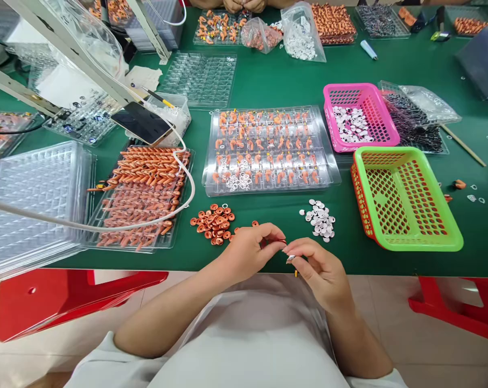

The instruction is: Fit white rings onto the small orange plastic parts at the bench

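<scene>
My left hand point(250, 250) is closed in a pinch near the table's front edge, on a small copper-coloured cap point(283, 241) that is mostly hidden by the fingertips. Close beside it, my right hand point(327, 272) pinches a small white disc point(291, 258) between thumb and forefinger. The fingertips of both hands almost meet. A heap of copper-coloured caps point(216, 223) lies to the left of my left hand. Beyond my right hand is a loose pile of white discs point(320, 218).
Clear trays with orange curved parts point(268, 145) lie mid-table. At right stand a green basket point(454, 237) and a pink basket point(393, 137) with white pieces. More orange parts point(143, 188) and stacked trays point(34, 188) fill the left, crossed by a white cable point(189, 196).
</scene>
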`<action>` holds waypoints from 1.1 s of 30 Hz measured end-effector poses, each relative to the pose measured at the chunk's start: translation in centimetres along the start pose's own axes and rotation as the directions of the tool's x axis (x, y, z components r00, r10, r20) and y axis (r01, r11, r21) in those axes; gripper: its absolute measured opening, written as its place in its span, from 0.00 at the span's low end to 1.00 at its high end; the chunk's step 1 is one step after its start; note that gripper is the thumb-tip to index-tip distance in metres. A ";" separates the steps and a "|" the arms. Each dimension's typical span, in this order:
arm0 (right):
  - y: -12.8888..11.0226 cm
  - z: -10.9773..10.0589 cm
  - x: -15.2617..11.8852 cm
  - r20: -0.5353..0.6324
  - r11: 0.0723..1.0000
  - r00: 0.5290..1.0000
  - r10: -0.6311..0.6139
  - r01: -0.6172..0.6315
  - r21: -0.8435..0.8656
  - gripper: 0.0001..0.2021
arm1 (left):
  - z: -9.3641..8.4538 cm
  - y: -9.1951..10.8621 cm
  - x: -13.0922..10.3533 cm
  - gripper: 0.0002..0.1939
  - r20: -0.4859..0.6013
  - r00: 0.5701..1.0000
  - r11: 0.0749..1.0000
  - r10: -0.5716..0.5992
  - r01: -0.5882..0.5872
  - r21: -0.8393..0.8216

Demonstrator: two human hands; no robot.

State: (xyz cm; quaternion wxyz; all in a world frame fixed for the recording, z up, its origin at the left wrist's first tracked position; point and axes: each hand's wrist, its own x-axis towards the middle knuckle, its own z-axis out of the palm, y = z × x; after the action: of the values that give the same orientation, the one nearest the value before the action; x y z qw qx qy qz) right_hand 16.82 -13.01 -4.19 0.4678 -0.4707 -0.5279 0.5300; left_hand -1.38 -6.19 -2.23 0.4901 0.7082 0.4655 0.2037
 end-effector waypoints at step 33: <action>-1.1 -0.5 2.3 0.038 0.950 0.950 0.311 -0.312 0.017 0.10 | 0.1 -1.1 -1.4 0.12 -0.021 0.973 0.967 0.232 -0.232 -0.107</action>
State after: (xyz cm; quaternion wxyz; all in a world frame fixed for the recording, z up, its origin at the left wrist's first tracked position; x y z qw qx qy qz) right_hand 17.03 -10.67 -3.07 0.3745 -0.5334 -0.4491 0.6112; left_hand -2.51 -7.37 -2.98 0.4990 0.7292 0.3696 0.2875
